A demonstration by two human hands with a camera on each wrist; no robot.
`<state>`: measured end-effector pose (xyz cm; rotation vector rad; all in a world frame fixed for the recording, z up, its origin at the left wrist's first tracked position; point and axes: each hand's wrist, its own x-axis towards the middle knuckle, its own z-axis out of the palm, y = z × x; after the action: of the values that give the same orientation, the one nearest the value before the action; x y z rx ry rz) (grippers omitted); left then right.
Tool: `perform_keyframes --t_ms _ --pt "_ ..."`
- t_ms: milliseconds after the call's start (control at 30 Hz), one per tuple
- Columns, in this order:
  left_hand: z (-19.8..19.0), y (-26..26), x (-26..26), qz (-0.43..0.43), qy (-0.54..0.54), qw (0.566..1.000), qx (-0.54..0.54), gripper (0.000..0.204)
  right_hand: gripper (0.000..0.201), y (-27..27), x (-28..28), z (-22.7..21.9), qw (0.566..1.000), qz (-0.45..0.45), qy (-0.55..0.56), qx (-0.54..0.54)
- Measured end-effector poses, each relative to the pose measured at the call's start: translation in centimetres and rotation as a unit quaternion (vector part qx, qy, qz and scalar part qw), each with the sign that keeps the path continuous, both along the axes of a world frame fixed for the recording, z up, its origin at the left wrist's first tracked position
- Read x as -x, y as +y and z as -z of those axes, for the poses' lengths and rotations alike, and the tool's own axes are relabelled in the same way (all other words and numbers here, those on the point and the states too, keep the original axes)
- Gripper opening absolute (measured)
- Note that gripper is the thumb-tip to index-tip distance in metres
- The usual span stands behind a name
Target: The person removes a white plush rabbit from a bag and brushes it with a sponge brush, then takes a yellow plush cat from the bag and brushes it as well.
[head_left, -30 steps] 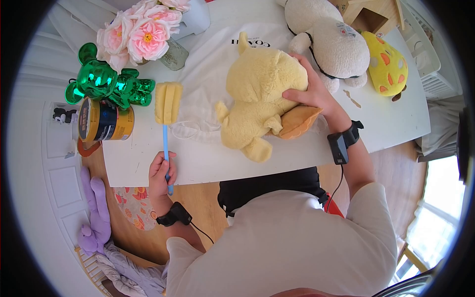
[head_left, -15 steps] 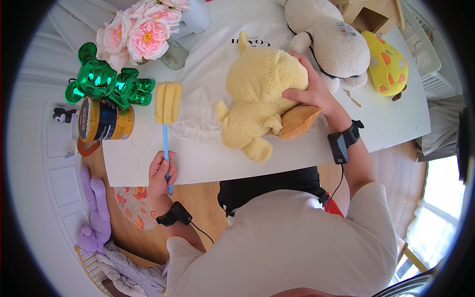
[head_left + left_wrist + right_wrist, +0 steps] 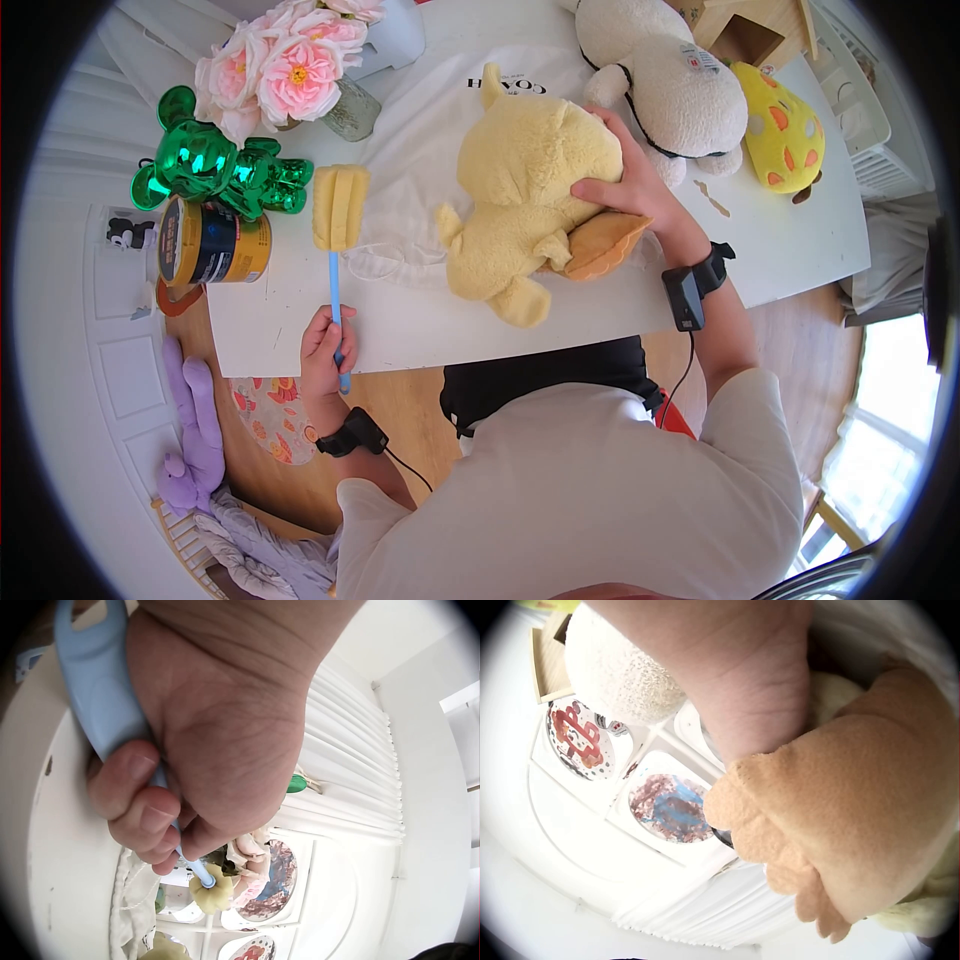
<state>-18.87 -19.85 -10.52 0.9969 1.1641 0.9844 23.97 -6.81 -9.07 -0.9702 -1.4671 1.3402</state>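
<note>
In the head view a duster with a fluffy yellow head (image 3: 340,208) and a blue handle (image 3: 336,285) is in my left hand (image 3: 325,350), at the table's front edge. The left wrist view shows fingers (image 3: 139,780) curled round the blue handle (image 3: 105,697). My right hand (image 3: 640,180) grips the head of a pale yellow plush toy (image 3: 500,240), thumb on its near side. An orange scalloped piece (image 3: 605,248) hangs from the toy and fills much of the right wrist view (image 3: 855,795), hiding most of the fingers there.
A white cloth bag (image 3: 415,140) lies behind the toy. To the left are a shiny green bear figure (image 3: 205,160), a yellow-and-black tub (image 3: 225,243) and pink flowers (image 3: 300,78). At the right sit a white plush (image 3: 690,100), a yellow spotted plush (image 3: 782,130) and a wooden box (image 3: 750,35).
</note>
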Motion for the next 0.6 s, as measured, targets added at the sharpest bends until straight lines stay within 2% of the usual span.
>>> perform_keyframes --t_ms 600 --pt "0.09 -0.01 0.02 0.0 -0.001 1.0 -0.003 0.025 0.078 -0.08 0.05 -0.15 1.0 -0.001 0.007 0.007"
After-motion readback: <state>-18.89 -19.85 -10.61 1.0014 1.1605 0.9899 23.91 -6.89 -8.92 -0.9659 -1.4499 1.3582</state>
